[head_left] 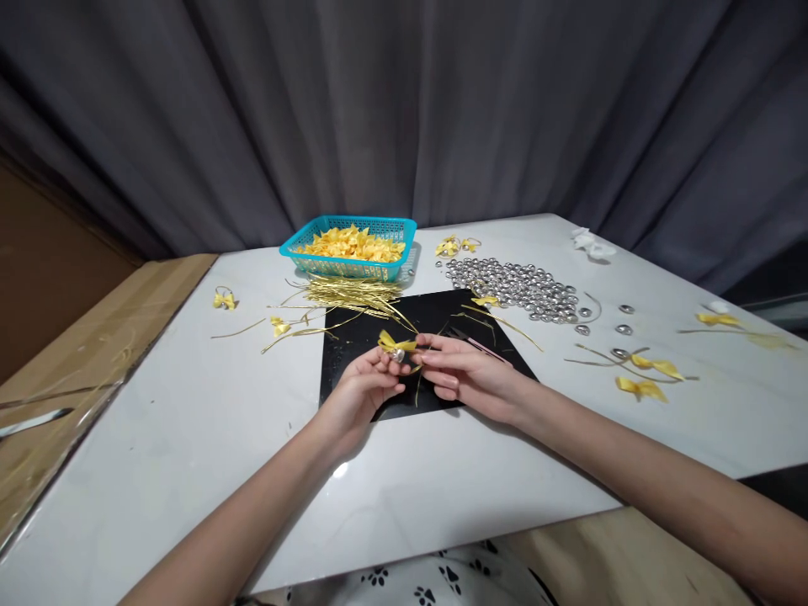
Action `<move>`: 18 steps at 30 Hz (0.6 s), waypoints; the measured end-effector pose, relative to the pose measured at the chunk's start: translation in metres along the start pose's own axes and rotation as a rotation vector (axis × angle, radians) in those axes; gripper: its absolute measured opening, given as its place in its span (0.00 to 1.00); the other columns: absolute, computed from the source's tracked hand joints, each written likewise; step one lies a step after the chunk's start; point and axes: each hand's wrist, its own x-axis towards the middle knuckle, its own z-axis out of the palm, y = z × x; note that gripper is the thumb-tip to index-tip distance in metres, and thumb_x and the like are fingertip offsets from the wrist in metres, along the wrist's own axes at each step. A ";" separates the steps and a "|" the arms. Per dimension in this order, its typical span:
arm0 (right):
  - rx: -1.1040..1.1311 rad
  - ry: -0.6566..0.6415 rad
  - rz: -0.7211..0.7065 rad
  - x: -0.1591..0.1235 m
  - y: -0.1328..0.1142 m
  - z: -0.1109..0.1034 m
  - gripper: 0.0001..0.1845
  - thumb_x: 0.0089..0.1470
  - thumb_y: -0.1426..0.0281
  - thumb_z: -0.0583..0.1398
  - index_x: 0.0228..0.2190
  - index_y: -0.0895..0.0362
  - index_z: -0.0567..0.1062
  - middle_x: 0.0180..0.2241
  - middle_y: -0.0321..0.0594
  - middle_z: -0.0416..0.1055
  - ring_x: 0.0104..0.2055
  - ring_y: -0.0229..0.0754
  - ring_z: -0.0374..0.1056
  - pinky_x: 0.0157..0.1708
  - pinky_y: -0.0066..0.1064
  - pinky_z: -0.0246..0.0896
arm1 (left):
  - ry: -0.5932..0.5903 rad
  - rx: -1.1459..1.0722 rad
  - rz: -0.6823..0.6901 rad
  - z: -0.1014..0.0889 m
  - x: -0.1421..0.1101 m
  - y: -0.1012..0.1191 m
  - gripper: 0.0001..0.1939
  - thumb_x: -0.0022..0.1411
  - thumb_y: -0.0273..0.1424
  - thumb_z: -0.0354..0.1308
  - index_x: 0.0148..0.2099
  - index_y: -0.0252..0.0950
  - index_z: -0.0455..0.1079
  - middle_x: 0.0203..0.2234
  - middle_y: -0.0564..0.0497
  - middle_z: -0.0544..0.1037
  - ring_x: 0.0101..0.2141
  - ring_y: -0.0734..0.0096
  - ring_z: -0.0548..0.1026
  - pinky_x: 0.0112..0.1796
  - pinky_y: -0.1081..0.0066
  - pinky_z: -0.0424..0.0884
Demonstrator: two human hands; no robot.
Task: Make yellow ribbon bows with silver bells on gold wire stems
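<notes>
Above the black mat [435,316], my left hand [359,389] pinches a yellow ribbon bow [395,343] with a shiny silver bead [398,356] at its middle. My right hand [473,377] meets it from the other side, its thumb and fingers closed on a thin gold cord at the bow; the exact grip is partly hidden. A loose cord end dangles below the fingers. Behind the right hand lies a tool with pink handles [489,349], mostly covered. Another yellow bow [485,301] rests at the mat's far edge.
A turquoise basket [347,271] of yellow bows stands at the back, with a bundle of gold cords [353,295] before it. Many silver beads [514,286] are spread behind right. Loose bows [640,388] and cords lie right; a finished-looking bow [224,299] sits left. Cardboard [126,328] borders the left side.
</notes>
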 end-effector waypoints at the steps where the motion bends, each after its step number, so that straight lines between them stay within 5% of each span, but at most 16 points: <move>1: 0.020 -0.018 0.026 0.000 0.000 -0.001 0.17 0.43 0.74 0.65 0.36 0.57 0.68 0.21 0.27 0.61 0.16 0.25 0.49 0.16 0.20 0.47 | -0.008 -0.017 -0.012 0.000 0.000 0.000 0.08 0.42 0.16 0.57 0.27 0.32 0.70 0.26 0.52 0.74 0.29 0.77 0.71 0.32 0.79 0.69; 12: 0.155 -0.071 0.147 -0.001 -0.004 -0.003 0.14 0.42 0.79 0.60 0.35 0.59 0.69 0.23 0.31 0.62 0.17 0.26 0.46 0.16 0.21 0.42 | 0.016 -0.296 -0.093 0.001 -0.001 0.002 0.12 0.39 0.15 0.50 0.27 0.27 0.71 0.25 0.47 0.72 0.27 0.78 0.71 0.26 0.83 0.68; 18: -0.015 -0.077 0.129 -0.002 0.002 0.001 0.16 0.44 0.77 0.63 0.36 0.57 0.67 0.22 0.28 0.60 0.17 0.25 0.46 0.15 0.20 0.41 | 0.009 -0.232 -0.061 0.003 -0.002 -0.001 0.10 0.42 0.16 0.53 0.29 0.28 0.71 0.23 0.49 0.71 0.26 0.79 0.70 0.28 0.82 0.67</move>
